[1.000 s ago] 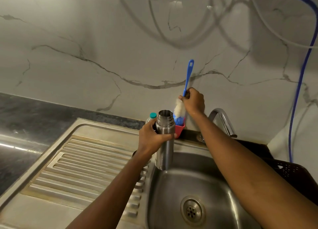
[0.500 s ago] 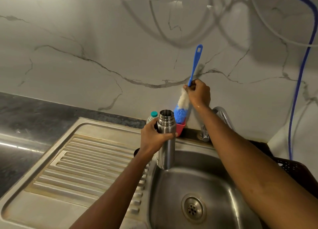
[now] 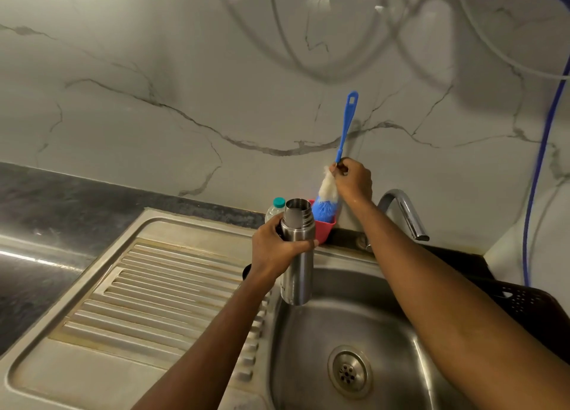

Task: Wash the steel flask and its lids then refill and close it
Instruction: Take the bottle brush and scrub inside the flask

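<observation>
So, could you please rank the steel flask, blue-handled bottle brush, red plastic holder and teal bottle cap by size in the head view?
Steel flask and blue-handled bottle brush: unsure, brush longer, flask bulkier.
Red plastic holder, partly hidden.
Teal bottle cap.

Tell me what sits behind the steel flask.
A red holder with the bottle brush tip-down in it, and a teal-capped bottle; the flask and left hand partly cover both.

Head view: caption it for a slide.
Left hand holds the steel flask over the sink; right hand grips a bottle brush at the red holder.
</observation>
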